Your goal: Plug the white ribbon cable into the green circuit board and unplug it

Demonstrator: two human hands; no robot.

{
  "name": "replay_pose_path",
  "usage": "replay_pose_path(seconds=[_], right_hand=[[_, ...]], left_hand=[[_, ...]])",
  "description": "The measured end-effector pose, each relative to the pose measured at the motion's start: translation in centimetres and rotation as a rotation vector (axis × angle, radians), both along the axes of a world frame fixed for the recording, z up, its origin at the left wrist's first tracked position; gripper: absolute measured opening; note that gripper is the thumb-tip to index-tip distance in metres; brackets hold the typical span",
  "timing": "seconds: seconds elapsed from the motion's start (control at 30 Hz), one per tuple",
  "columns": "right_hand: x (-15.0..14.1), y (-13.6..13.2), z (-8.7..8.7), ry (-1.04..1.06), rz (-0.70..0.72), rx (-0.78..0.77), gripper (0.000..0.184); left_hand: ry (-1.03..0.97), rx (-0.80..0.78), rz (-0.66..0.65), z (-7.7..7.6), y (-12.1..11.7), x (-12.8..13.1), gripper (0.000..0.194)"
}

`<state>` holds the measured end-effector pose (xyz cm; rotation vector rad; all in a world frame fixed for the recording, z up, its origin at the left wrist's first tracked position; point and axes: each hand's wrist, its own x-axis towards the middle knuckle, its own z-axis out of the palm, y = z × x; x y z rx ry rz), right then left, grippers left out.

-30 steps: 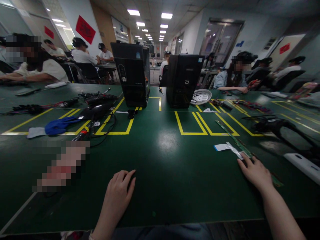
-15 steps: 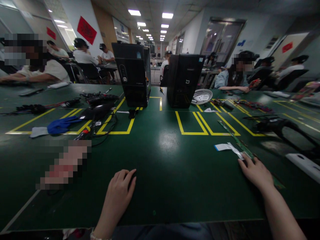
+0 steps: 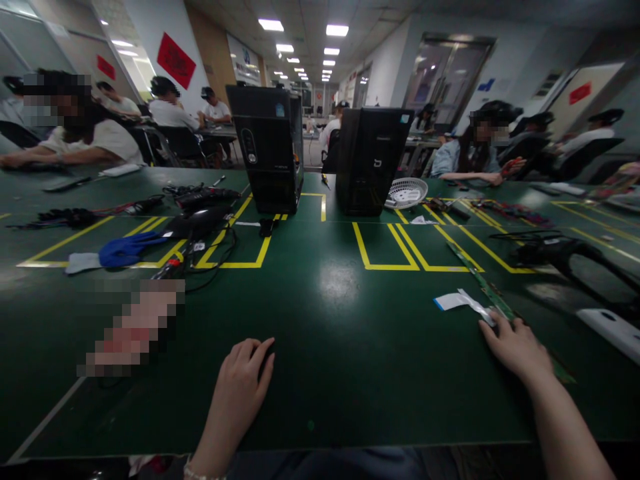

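Observation:
My left hand rests on the green tabletop near the front edge. Its fingers are loosely bent and slightly apart, and nothing shows in them. On the right, my right hand is closed over a long, narrow green circuit board that lies slantwise on the table. The fingertips reach over the board, and part of it is hidden beneath the hand. A white ribbon cable with a blue end joins the board by my thumb and extends leftward.
Two black computer towers stand at the back. On the left lie a blue glove, black cables and a blurred-out item. A white basket, a black frame-like part and a white piece are on the right. Several people sit beyond.
The whole view has shifted slightly to the right. The circuit board's far end has swung a little rightward under my right hand. My left hand has stayed put.

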<state>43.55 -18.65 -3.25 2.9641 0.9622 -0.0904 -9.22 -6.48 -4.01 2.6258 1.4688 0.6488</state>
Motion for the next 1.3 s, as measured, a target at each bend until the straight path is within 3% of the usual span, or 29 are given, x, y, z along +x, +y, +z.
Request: replay_pose_path(seconds=[0.47,0.87,1.3], right_hand=[[-0.1,-1.7,-0.3,-0.032,-0.029,0.021,0.079],[5.5,-2.3,-1.0,-0.058,0.068,0.059,0.076],[3.7,-2.0,-0.7,-0.066,0.003,0.078,0.071]], left_hand=[[-0.013,0.004,-0.007,0.4,-0.1,0.2,0.035],[-0.026,-0.021,0.011,0.5,-0.2,0.2,0.034],[-0.023,-0.018,0.002,0.6,-0.1,0.2,0.033]])
